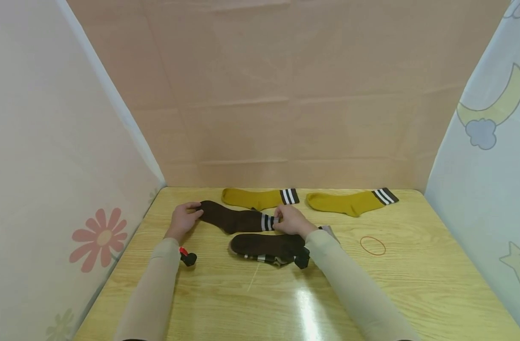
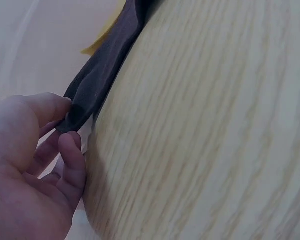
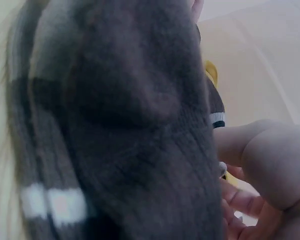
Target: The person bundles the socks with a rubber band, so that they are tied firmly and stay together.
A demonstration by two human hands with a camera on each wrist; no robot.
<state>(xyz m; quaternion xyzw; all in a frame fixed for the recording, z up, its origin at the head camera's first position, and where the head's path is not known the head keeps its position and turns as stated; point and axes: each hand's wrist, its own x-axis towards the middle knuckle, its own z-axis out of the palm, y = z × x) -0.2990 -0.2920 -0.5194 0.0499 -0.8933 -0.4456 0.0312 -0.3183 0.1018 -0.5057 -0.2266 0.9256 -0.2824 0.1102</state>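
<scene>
A dark brown sock (image 1: 232, 219) with grey stripes near its cuff lies stretched lengthwise between both hands. At its toe end, my left hand (image 1: 184, 220) pinches the fabric between thumb and fingers; the left wrist view shows the brown toe (image 2: 85, 102) held at the fingertips. The striped cuff is pinched by my right hand (image 1: 291, 221). Nearer the body, a stack of dark socks (image 1: 266, 245) lies just below the stretched one, partly under the right forearm. That stack (image 3: 140, 125) fills much of the right wrist view, hiding part of the hand's work.
Two mustard-yellow socks with striped dark cuffs, one on the left (image 1: 251, 198) and one on the right (image 1: 345, 201), lie along the table's back edge. A thin red loop (image 1: 361, 243) rests on the right of the wooden table (image 1: 434, 284). Cloth-covered walls enclose the left, back and right.
</scene>
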